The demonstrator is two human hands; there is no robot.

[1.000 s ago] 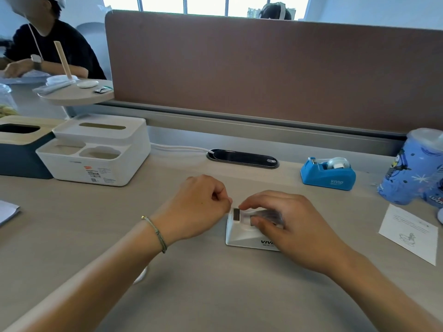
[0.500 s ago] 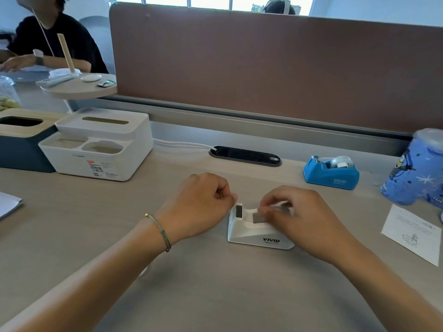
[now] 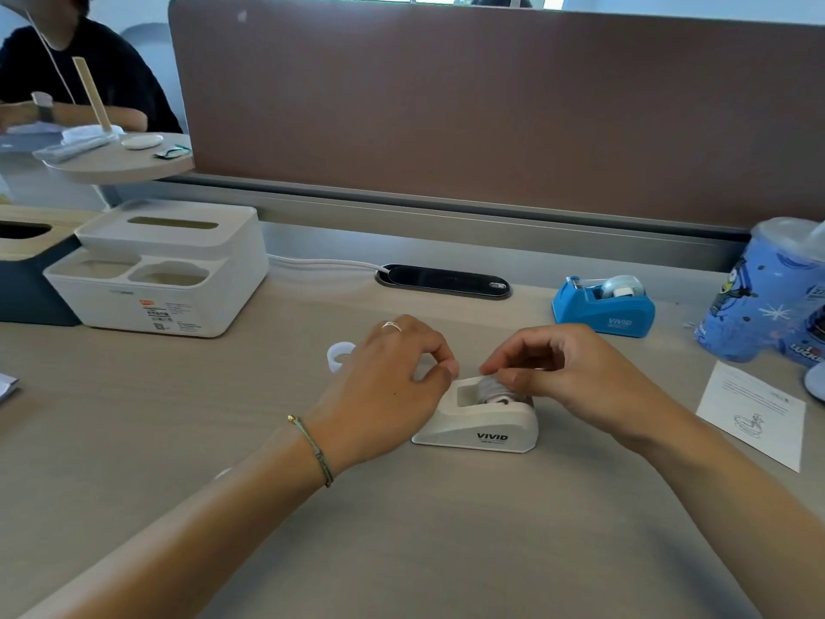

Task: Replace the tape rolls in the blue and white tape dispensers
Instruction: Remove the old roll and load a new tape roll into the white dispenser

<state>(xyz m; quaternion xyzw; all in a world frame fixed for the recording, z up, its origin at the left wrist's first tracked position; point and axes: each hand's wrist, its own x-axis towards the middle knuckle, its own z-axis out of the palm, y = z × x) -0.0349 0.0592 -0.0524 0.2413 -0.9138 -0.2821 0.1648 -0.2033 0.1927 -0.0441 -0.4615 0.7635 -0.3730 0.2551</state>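
Observation:
The white tape dispenser (image 3: pixel 480 426) sits on the desk between my hands. A tape roll (image 3: pixel 491 390) rests in its well, and my right hand (image 3: pixel 562 377) pinches the top of that roll from the right. My left hand (image 3: pixel 388 386) lies against the dispenser's left end, thumb and forefinger pinched together at the cutter; what they hold is too small to tell. A small white ring-shaped roll (image 3: pixel 339 356) lies on the desk behind my left hand. The blue tape dispenser (image 3: pixel 602 308) stands at the back right with a roll in it.
A white organiser box (image 3: pixel 165 270) and a dark box (image 3: pixel 27 270) stand at the back left. A blue patterned cup (image 3: pixel 768 292) and a paper slip (image 3: pixel 754 413) are at the right. A brown divider (image 3: pixel 491 105) closes the desk's far edge; a person sits beyond it, left.
The right hand has lifted off the dispenser's side, and the roll now shows in the well. My left hand has opened out slightly, and the small white roll shows behind it.

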